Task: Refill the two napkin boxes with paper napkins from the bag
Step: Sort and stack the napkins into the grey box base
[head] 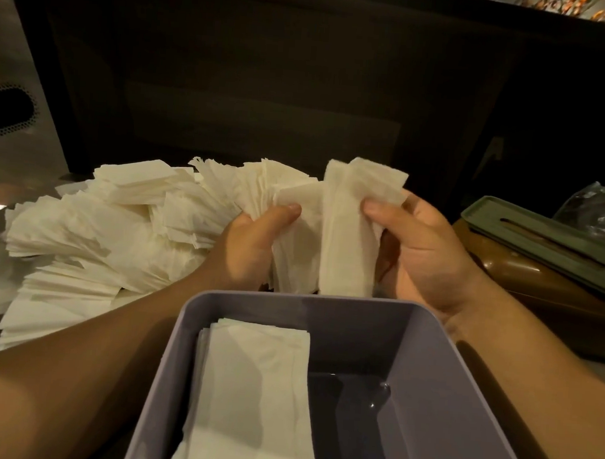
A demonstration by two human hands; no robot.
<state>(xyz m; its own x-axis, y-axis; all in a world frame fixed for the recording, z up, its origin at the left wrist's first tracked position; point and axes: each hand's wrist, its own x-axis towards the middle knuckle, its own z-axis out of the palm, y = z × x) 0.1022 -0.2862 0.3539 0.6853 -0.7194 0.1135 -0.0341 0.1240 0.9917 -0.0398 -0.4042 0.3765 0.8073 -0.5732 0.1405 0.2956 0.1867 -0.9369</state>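
Note:
A big loose heap of white paper napkins [105,235] spreads over the left half of the counter. My left hand [252,247] grips a thick sheaf of napkins at the heap's right end. My right hand [419,249] pinches a smaller upright bundle of napkins [351,229] between thumb and fingers, right beside the left hand's sheaf. Below both hands stands an open purple napkin box [437,377]; a flat stack of napkins [256,385] fills its left side and its right side shows bare bottom.
A second napkin box, brown with a green slotted lid [546,241], sits at the right. A crumpled clear plastic bag [599,209] lies behind it. A dark wall panel rises behind the counter, and a metal surface stands at far left.

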